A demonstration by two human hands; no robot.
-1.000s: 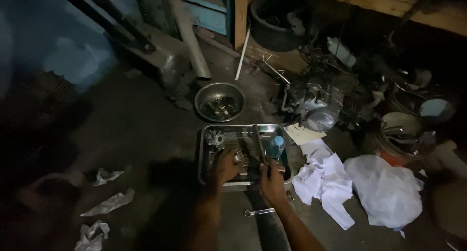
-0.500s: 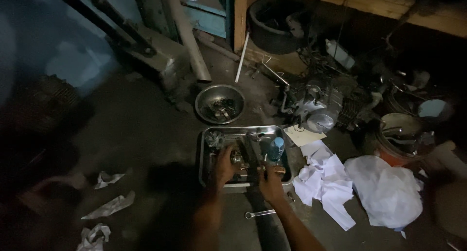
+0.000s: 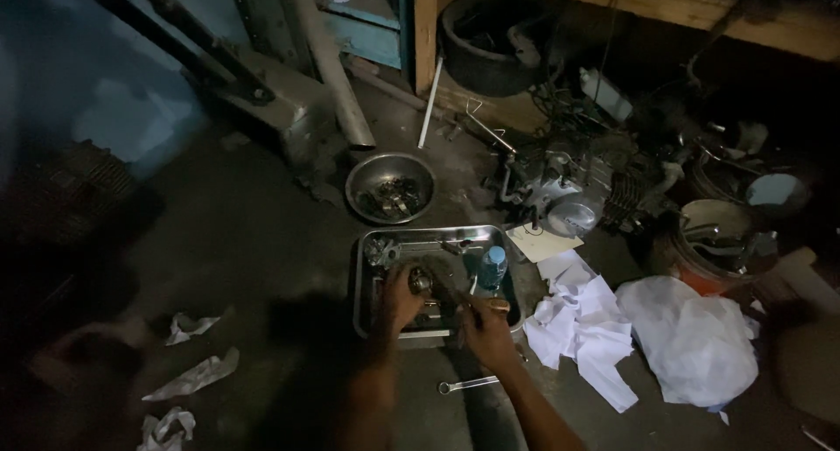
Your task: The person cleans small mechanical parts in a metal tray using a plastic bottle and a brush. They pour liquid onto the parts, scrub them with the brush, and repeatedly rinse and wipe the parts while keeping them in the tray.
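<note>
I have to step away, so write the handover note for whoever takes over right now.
Left hand: inside the steel tray, fingers on a small round metal part; grip unclear in the dim light.
Right hand: at the tray's near right edge, holding a thin tool; grip unclear.
In the tray: a blue-capped bottle and loose metal parts.
Nearby: a wrench on the floor, a bowl of parts, an engine.
Done: parts gathered in the tray.
Left: the part in hand is still being handled.

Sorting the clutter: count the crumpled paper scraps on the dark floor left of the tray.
3: one scrap nearest the tray, one below it, one at the bottom edge. Darkness may hide more.
</note>
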